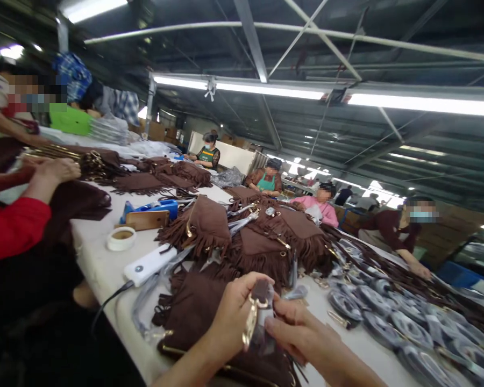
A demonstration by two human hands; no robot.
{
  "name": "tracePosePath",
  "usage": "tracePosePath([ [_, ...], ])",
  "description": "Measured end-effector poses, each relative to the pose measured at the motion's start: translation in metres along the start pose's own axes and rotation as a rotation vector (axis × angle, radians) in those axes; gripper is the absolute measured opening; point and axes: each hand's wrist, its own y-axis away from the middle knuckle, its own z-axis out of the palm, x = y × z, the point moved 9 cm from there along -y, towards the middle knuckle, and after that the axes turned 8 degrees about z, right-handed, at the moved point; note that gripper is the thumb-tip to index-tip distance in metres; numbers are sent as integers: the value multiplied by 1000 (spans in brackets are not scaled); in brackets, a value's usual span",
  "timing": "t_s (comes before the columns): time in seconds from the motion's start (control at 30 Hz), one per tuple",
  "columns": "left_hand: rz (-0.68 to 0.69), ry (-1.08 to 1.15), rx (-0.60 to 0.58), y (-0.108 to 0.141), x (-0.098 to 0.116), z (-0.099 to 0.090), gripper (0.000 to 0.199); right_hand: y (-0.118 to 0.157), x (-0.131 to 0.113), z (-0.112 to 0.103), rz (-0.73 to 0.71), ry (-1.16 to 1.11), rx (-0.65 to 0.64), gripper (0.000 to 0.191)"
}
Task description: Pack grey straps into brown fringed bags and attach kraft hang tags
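Observation:
Between my two hands is a dark brown strap (pixel 260 291) with a gold clasp (pixel 250 322), partly wrapped in clear plastic. My left hand (pixel 233 306) is closed around the strap's left side, with the clasp hanging by its fingers. From the right, my right hand (pixel 296 328) pinches the plastic-covered part with thumb and fingers. Below them lies a brown fringed bag (pixel 193 306) with a gold zipper. More brown fringed bags (pixel 262 250) are piled just beyond my hands.
Many plastic-wrapped coiled straps (pixel 411 328) cover the table's right side. At the left stand a white tape roll (pixel 121 238), a white power strip (pixel 149 264) and a phone (pixel 147 220). A red-sleeved person (pixel 14 231) works at the left; several others sit beyond.

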Motion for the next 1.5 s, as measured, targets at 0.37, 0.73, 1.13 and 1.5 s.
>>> tracePosePath([
  [0.37, -360, 387, 106, 23, -38, -10, 35, -1, 27, 52, 114, -160, -199, 51],
  [0.73, -195, 122, 64, 14, -28, -2, 26, 18, -22, -36, -192, 98, 308, 31],
  [1.13, 34, -48, 108, -3, -15, 15, 29, 55, -68, -61, -489, 533, 923, 18],
  [1.5, 59, -11, 65, -8, -3, 30, 32, 40, -43, -75, -316, 239, 798, 22],
])
